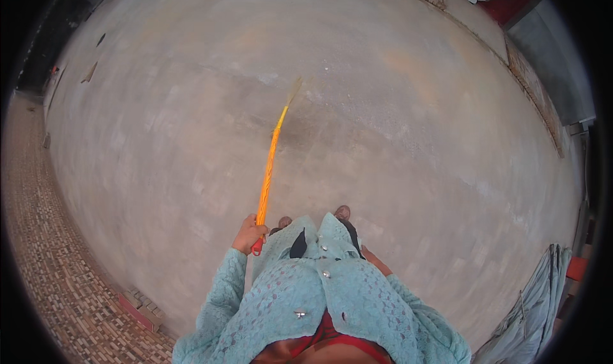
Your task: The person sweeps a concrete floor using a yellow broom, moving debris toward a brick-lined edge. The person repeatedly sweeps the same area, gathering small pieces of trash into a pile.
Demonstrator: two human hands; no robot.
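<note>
Out on the concrete floor (159, 141), the left hand (249, 234) is clenched around an orange broom (268, 172), bristles touching down ahead. Right hand's hidden behind the body, can't tell its state. Pale dust remains around the bristles; sweeping looks unfinished.

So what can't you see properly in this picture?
- Right hand: hidden behind the body and light blue top in the head view; only a bit of forearm shows.
- Broom bristle end: thin and blurred against the concrete floor.
- Left hand grip: fingers wrap the handle, which hides the palm.
- Feet: mostly covered by the top.
- Grey cloth: cut off by the picture's rim.
</note>
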